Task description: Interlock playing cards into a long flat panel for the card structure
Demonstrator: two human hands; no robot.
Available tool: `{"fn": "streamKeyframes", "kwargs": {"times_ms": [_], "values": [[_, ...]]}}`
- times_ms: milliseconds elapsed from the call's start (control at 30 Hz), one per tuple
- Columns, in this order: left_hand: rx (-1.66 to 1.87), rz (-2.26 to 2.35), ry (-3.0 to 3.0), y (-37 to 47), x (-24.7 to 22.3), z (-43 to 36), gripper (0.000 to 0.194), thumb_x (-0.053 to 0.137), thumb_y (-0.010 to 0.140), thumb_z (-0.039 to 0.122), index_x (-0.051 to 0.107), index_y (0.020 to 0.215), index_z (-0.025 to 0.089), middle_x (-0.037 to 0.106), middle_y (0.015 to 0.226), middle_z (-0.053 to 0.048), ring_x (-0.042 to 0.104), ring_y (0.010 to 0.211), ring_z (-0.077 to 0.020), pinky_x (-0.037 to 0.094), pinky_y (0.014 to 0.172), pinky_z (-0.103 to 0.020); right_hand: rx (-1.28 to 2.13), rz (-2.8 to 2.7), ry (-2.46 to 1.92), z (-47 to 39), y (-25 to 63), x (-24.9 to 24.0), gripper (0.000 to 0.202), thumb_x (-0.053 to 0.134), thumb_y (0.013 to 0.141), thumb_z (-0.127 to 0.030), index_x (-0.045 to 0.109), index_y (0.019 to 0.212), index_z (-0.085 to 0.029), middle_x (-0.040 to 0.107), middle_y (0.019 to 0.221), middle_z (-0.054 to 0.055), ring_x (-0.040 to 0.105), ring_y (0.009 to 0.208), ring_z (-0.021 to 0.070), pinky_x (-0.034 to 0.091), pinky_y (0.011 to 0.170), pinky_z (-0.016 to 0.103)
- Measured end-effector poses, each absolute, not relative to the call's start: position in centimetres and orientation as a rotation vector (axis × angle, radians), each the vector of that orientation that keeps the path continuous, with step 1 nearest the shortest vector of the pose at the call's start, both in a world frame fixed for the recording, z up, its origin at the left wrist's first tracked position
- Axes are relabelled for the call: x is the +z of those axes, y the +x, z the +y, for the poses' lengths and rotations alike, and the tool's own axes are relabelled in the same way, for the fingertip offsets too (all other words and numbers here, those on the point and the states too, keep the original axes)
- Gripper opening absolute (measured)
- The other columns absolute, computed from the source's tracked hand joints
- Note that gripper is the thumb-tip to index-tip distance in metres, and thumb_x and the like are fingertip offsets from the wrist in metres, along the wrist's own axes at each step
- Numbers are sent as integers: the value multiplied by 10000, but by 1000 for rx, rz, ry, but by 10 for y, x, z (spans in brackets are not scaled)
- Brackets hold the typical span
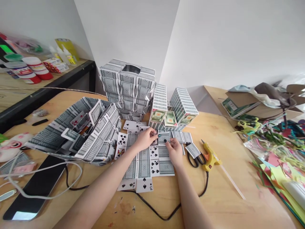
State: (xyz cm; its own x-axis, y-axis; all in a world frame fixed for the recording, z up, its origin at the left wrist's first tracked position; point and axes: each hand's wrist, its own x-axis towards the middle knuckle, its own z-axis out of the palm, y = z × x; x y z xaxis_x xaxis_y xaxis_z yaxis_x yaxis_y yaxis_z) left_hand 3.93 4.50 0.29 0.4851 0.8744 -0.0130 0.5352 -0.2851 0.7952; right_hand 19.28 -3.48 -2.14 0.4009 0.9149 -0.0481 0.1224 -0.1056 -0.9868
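Note:
Playing cards (144,162) lie joined in a flat patch on the wooden table, some face up and some back up. My left hand (147,138) is at the patch's top middle, its thumb and fingers pinched together at a card's edge. Just to its right, my right hand (174,149) rests with bent fingers on the patch's right side, by a back-up card (164,137). What lies between its fingertips is too small to tell. Behind stands a tall structure made of cards (128,86). A card-built basket (78,127) holding loose cards is at the left.
Stacked card boxes (158,105) stand behind the patch. Right of it lie black-handled scissors (193,160), a yellow glue gun (211,157) with its cord, and a clear glue stick (232,181). A black phone (35,190) and white cable are at left, craft scraps (281,165) at right.

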Motion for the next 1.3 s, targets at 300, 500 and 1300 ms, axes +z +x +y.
{"fn": "streamKeyframes", "kwargs": {"times_ms": [300, 500, 1300], "values": [[632, 1125, 2003, 39, 2, 40, 213, 416, 866, 326, 538, 989, 201, 636, 861, -31, 605, 782, -173, 456, 652, -266, 885, -978, -1555, -37, 194, -26, 458, 566, 726, -477, 499, 1035, -147, 402, 543, -66, 324, 457, 80, 267, 419, 203], [603, 1055, 2022, 33, 0, 42, 317, 427, 830, 187, 532, 1129, 209, 604, 996, -48, 599, 781, -151, 480, 707, -271, 838, -1054, -1569, -40, 190, -14, 601, 519, 765, -381, 410, 1307, -144, 234, 549, -84, 215, 466, 74, 210, 422, 199], [580, 845, 1837, 24, -7, 46, 532, 612, 694, 122, 511, 1202, 247, 468, 1181, -88, 562, 756, -104, 521, 656, -252, 828, -1049, -1560, -41, 188, -13, 659, 522, 742, -392, 395, 1329, -121, 218, 586, -66, 208, 514, 90, 221, 464, 219]]}}
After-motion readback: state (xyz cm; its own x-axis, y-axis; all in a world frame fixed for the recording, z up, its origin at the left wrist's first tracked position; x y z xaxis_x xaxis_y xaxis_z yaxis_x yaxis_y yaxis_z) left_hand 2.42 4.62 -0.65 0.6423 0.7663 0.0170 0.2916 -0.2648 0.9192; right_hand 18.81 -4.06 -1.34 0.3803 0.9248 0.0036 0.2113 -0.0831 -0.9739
